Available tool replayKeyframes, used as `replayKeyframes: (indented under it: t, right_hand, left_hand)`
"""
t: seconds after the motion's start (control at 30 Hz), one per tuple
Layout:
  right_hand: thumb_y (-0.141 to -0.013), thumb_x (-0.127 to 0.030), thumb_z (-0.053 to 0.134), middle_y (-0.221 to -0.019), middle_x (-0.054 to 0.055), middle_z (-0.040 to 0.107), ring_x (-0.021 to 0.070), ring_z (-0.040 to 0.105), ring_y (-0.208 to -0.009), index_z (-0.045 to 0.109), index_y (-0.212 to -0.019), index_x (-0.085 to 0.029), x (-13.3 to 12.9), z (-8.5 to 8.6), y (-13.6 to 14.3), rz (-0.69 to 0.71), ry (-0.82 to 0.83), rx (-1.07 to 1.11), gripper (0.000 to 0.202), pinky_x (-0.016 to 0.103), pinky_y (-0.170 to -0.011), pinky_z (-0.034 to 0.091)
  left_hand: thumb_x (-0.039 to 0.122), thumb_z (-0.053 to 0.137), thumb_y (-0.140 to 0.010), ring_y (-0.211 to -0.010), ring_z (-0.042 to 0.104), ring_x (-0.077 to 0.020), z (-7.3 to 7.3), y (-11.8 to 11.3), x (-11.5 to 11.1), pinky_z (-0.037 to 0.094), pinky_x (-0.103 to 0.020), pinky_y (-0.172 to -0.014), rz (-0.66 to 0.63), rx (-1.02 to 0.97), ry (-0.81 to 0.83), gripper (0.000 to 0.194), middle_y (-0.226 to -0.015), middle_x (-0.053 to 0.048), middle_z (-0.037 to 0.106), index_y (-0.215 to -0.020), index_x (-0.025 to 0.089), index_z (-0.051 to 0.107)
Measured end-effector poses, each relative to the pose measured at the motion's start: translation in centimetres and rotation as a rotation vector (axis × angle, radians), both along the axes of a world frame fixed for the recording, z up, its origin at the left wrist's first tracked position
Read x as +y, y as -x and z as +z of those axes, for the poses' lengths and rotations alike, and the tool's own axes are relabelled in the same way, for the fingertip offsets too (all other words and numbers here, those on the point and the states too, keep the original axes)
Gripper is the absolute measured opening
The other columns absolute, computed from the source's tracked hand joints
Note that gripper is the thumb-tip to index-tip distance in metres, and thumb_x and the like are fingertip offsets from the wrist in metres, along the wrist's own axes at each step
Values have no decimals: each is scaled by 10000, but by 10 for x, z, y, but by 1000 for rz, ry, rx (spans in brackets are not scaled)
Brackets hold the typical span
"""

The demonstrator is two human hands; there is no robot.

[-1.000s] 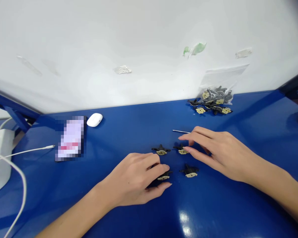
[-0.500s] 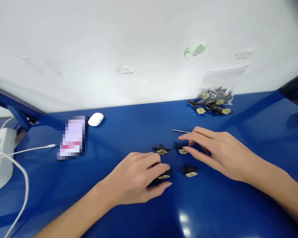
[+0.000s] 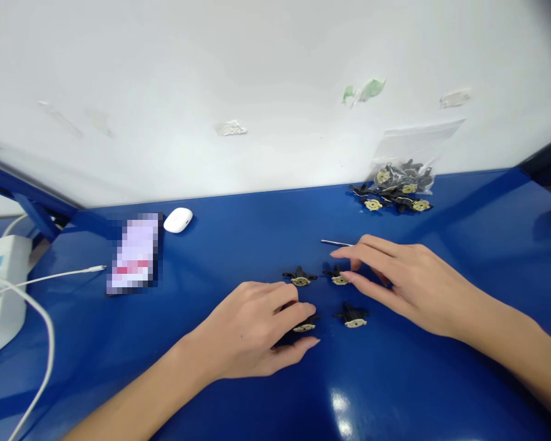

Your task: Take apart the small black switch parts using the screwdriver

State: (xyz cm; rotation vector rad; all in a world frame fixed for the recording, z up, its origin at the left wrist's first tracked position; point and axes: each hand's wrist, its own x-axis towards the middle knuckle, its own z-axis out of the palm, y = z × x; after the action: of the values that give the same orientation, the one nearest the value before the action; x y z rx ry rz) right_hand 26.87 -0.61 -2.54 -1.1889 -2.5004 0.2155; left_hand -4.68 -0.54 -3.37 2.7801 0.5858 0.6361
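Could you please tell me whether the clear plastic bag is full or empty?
Partly filled: the bag has black parts at its bottom, while its top looks flat.

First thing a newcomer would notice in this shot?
Two bare hands on a glossy blue table: the left hand over a black part with a pale disc, the right hand at another. Beyond them, more such parts lie in and around a clear bag by the white wall. Far left, a pixelated phone-like slab stands out.
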Motion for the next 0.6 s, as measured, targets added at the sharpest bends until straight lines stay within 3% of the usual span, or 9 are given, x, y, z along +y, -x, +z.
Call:
replayKeyframes:
  t: [0.6]
  right_hand:
    - [-1229, -324, 510, -1157, 84, 783, 194, 746, -719, 656, -1453, -216, -1, 0, 2, 11, -46, 6, 288, 339, -634, 530]
  left_hand:
    - [292, 732, -1107, -700, 697, -185, -1, -1, 1, 574, -327, -617, -2, -5, 4, 177, -939, -34, 738, -1236, 173, 757]
